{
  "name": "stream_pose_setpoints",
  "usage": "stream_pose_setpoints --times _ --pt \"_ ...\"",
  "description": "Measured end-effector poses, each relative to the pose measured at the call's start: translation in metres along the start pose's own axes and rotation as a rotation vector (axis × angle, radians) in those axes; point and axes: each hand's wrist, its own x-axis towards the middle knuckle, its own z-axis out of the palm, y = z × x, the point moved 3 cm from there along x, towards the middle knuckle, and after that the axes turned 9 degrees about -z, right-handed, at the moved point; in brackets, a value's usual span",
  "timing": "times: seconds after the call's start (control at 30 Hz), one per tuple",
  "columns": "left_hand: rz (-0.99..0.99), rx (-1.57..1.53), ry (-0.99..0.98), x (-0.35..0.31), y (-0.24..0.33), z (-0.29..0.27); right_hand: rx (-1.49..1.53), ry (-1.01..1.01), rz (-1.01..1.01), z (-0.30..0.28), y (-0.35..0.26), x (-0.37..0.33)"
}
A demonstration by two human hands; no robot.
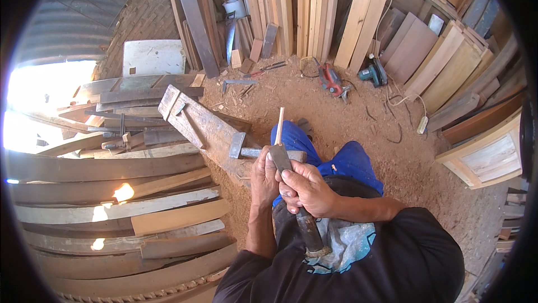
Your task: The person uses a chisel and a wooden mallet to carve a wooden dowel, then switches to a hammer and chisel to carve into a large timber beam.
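Observation:
My right hand [311, 191] is closed round a wide-bladed chisel [280, 158], thumb on the flat of the blade. The chisel's dark handle [309, 233] points back against my chest. My left hand [263, 178] is closed beside the blade, on a thin wooden strip [281, 123] whose pale upper end stands out past the blade. The strip's lower part is hidden by the blade and fingers. Just beyond my hands, a hammer [237, 145] lies on a worn, sloping plank [210, 132], its handle partly hidden. A small try square [180, 109] rests at the plank's far end.
Stacked boards [112, 196] fill the left side. Upright timber [316, 17] leans along the back. On the sawdust-covered floor [386, 157] lie a metal square [238, 82], a red power tool [332, 81], a green circular saw [372, 73] and a corded socket [422, 124]. A panelled frame [487, 154] stands right.

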Motion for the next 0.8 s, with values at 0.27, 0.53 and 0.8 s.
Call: stream_pose_setpoints --times 0.27,0.53,0.8 --pt "-0.364 -0.136 -0.116 -0.074 -0.053 -0.004 -0.141 0.101 -0.274 -0.012 -0.057 -0.023" --pt "-0.305 -0.700 -0.014 0.001 -0.019 0.007 0.031 0.071 -0.061 -0.015 -0.008 0.020" --pt "-0.108 0.065 0.012 -0.009 0.000 0.003 -0.030 0.016 -0.021 -0.005 -0.004 -0.001"
